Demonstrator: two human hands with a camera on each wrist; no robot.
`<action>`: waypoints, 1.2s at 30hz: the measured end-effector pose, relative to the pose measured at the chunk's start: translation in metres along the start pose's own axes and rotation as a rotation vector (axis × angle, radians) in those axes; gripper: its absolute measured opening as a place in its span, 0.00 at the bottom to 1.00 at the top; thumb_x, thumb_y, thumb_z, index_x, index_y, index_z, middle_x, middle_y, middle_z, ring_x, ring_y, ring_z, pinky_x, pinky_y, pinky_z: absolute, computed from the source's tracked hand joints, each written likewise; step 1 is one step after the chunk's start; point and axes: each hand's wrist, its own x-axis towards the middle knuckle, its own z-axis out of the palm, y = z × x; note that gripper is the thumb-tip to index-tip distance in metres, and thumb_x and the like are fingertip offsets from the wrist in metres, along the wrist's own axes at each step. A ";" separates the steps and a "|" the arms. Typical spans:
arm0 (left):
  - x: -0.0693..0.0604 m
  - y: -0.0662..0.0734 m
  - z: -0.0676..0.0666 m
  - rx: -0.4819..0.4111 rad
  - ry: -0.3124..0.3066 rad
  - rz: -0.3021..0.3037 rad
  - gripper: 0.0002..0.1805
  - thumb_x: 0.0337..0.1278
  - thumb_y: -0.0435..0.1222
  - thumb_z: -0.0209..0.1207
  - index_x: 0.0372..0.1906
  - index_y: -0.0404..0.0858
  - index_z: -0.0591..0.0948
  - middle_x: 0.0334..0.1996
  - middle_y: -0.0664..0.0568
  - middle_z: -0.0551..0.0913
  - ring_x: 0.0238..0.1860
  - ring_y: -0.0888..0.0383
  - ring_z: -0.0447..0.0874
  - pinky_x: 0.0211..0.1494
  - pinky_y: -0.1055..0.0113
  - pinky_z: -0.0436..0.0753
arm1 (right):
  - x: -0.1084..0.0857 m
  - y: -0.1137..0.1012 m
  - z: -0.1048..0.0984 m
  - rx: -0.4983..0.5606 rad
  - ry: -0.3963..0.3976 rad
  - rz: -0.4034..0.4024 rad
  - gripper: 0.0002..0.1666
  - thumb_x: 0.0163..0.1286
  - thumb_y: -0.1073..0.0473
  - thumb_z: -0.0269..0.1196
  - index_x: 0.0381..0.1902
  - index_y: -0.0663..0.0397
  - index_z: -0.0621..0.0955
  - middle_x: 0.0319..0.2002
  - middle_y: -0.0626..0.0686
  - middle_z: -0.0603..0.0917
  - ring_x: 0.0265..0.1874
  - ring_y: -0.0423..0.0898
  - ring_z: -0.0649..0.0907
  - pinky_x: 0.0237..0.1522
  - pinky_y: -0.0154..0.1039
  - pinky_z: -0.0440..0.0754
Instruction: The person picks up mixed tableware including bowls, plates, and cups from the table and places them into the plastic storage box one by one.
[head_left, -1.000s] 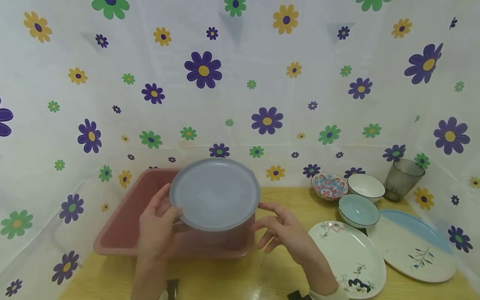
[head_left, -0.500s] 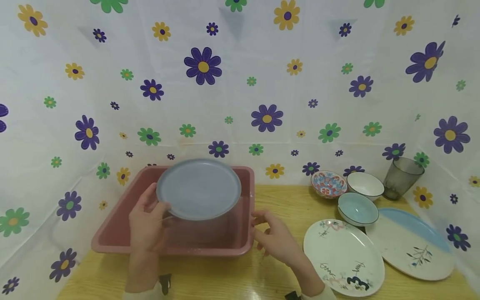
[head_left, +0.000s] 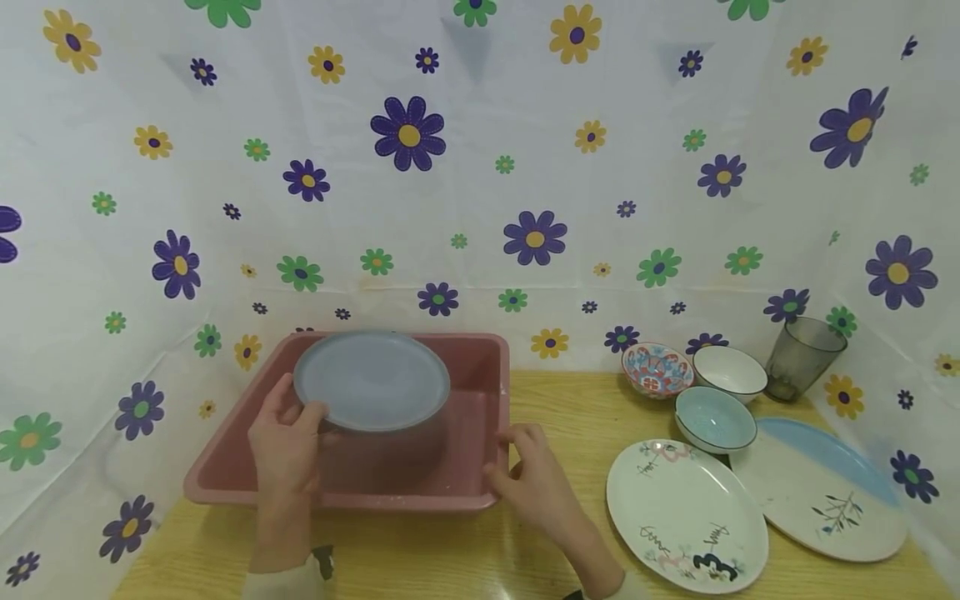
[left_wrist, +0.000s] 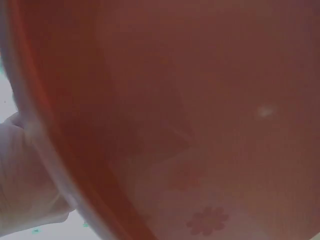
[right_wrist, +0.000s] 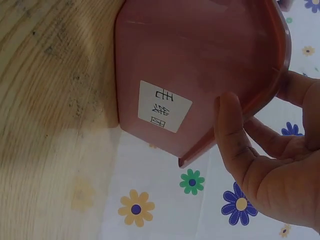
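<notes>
A grey-blue round plate (head_left: 371, 381) is held by my left hand (head_left: 285, 446) at its left edge, thumb on top. The plate hangs above the left and middle part of a pink rectangular tub (head_left: 468, 417), tilted slightly. My right hand (head_left: 543, 487) grips the tub's right rim; in the right wrist view the thumb and fingers of that hand (right_wrist: 280, 165) lie on either side of the rim of the tub (right_wrist: 200, 50), which bears a white label (right_wrist: 164, 106). A blurred reddish surface (left_wrist: 200, 100) fills most of the left wrist view, with part of a hand (left_wrist: 30, 180) at its left.
On the wooden table (head_left: 420, 554) at the right lie a white oval plate (head_left: 690, 517) and a blue-and-cream plate (head_left: 825, 492). Behind them stand a patterned bowl (head_left: 657, 370), a white bowl (head_left: 731, 372), a light blue bowl (head_left: 716, 419) and a grey glass (head_left: 804, 360). Flowered cloth hangs behind.
The plate has moved left and slightly down over the tub in my left hand. My right hand has let go of the plate's right edge and taken hold of the tub's right rim.
</notes>
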 end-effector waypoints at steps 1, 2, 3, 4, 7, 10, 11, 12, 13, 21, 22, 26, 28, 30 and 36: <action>0.001 -0.001 0.000 -0.002 0.003 0.001 0.42 0.59 0.26 0.54 0.78 0.50 0.57 0.71 0.39 0.67 0.46 0.62 0.82 0.34 0.68 0.86 | 0.000 0.000 0.001 -0.012 0.006 -0.008 0.23 0.64 0.61 0.64 0.57 0.63 0.77 0.55 0.57 0.72 0.26 0.40 0.77 0.26 0.32 0.79; 0.003 -0.003 0.000 0.001 0.008 0.001 0.42 0.59 0.26 0.54 0.78 0.50 0.57 0.71 0.40 0.67 0.47 0.61 0.82 0.34 0.68 0.86 | 0.000 0.000 0.002 -0.019 0.011 -0.012 0.24 0.64 0.62 0.65 0.56 0.64 0.77 0.55 0.57 0.71 0.27 0.40 0.77 0.27 0.31 0.79; 0.004 -0.004 0.000 0.009 0.015 0.005 0.42 0.59 0.26 0.54 0.79 0.50 0.57 0.71 0.39 0.67 0.48 0.60 0.81 0.34 0.68 0.86 | 0.000 0.000 0.003 -0.027 0.016 -0.013 0.24 0.63 0.62 0.65 0.56 0.64 0.76 0.55 0.58 0.71 0.27 0.40 0.76 0.27 0.31 0.79; 0.005 -0.006 0.000 0.011 0.018 0.011 0.43 0.59 0.26 0.54 0.79 0.49 0.56 0.70 0.39 0.68 0.48 0.59 0.81 0.34 0.68 0.86 | 0.000 0.000 0.005 -0.033 0.020 -0.010 0.25 0.63 0.62 0.65 0.57 0.65 0.76 0.56 0.58 0.70 0.28 0.40 0.77 0.27 0.31 0.79; 0.008 -0.011 0.000 0.038 0.028 0.027 0.42 0.60 0.26 0.53 0.79 0.49 0.55 0.70 0.38 0.68 0.51 0.55 0.80 0.34 0.68 0.86 | 0.000 0.000 0.007 -0.037 0.012 0.024 0.30 0.63 0.61 0.63 0.62 0.66 0.73 0.59 0.63 0.68 0.31 0.41 0.77 0.29 0.31 0.79; 0.009 -0.015 0.001 0.073 0.036 0.042 0.41 0.62 0.27 0.52 0.79 0.49 0.55 0.69 0.37 0.69 0.55 0.50 0.79 0.34 0.68 0.86 | -0.001 0.001 0.008 -0.009 -0.016 0.054 0.38 0.65 0.59 0.61 0.70 0.65 0.65 0.64 0.68 0.66 0.37 0.45 0.79 0.35 0.35 0.82; 0.009 -0.016 0.001 0.085 0.037 0.046 0.40 0.63 0.27 0.52 0.79 0.49 0.56 0.69 0.37 0.68 0.57 0.48 0.78 0.34 0.69 0.86 | -0.001 0.001 0.008 0.000 -0.024 0.061 0.41 0.66 0.59 0.61 0.73 0.65 0.61 0.66 0.69 0.65 0.41 0.48 0.80 0.40 0.39 0.82; 0.010 -0.017 0.002 0.094 0.038 0.049 0.39 0.64 0.27 0.52 0.78 0.49 0.56 0.69 0.37 0.68 0.58 0.47 0.77 0.34 0.69 0.86 | 0.000 0.002 0.008 0.014 -0.031 0.064 0.43 0.66 0.58 0.61 0.75 0.66 0.58 0.68 0.70 0.63 0.46 0.50 0.79 0.45 0.42 0.82; 0.010 -0.018 0.002 0.093 0.037 0.052 0.38 0.64 0.27 0.52 0.78 0.48 0.57 0.69 0.37 0.69 0.58 0.46 0.77 0.35 0.68 0.86 | 0.000 0.003 0.008 0.029 -0.036 0.064 0.46 0.67 0.59 0.60 0.76 0.67 0.54 0.70 0.71 0.62 0.51 0.52 0.78 0.49 0.45 0.81; 0.015 -0.029 0.004 0.113 0.020 0.092 0.24 0.62 0.27 0.51 0.65 0.34 0.72 0.56 0.40 0.75 0.35 0.62 0.81 0.30 0.68 0.86 | -0.001 0.005 0.016 0.371 -0.133 0.159 0.58 0.63 0.62 0.59 0.79 0.56 0.36 0.67 0.75 0.65 0.25 0.50 0.83 0.21 0.53 0.84; 0.016 -0.030 0.004 0.122 0.017 0.093 0.24 0.62 0.27 0.52 0.64 0.34 0.73 0.52 0.42 0.74 0.33 0.64 0.79 0.29 0.68 0.86 | -0.001 0.005 0.017 0.397 -0.137 0.172 0.58 0.63 0.62 0.59 0.79 0.55 0.35 0.65 0.77 0.64 0.25 0.50 0.83 0.21 0.51 0.84; 0.017 -0.032 0.004 0.164 0.010 0.087 0.23 0.64 0.28 0.52 0.65 0.34 0.74 0.47 0.46 0.69 0.31 0.64 0.78 0.31 0.67 0.86 | -0.002 0.003 0.020 0.462 -0.137 0.210 0.59 0.63 0.64 0.57 0.79 0.54 0.32 0.64 0.81 0.63 0.25 0.52 0.84 0.21 0.50 0.85; 0.017 -0.033 0.003 0.178 0.009 0.078 0.24 0.65 0.28 0.52 0.66 0.34 0.73 0.49 0.46 0.68 0.34 0.63 0.77 0.32 0.67 0.86 | -0.002 0.002 0.021 0.482 -0.139 0.224 0.59 0.63 0.65 0.56 0.79 0.54 0.31 0.62 0.81 0.64 0.25 0.53 0.85 0.22 0.50 0.85; 0.017 -0.034 0.003 0.184 0.007 0.076 0.24 0.65 0.28 0.51 0.66 0.34 0.73 0.49 0.45 0.68 0.35 0.62 0.77 0.32 0.67 0.86 | -0.003 0.002 0.022 0.492 -0.138 0.229 0.59 0.63 0.66 0.55 0.78 0.54 0.31 0.61 0.80 0.65 0.26 0.54 0.85 0.22 0.50 0.85; 0.019 -0.036 0.001 0.185 -0.005 0.083 0.25 0.64 0.28 0.50 0.67 0.32 0.72 0.45 0.46 0.67 0.32 0.64 0.76 0.32 0.68 0.86 | -0.003 0.001 0.022 0.510 -0.142 0.230 0.59 0.62 0.67 0.54 0.78 0.55 0.30 0.64 0.81 0.61 0.31 0.54 0.85 0.26 0.54 0.86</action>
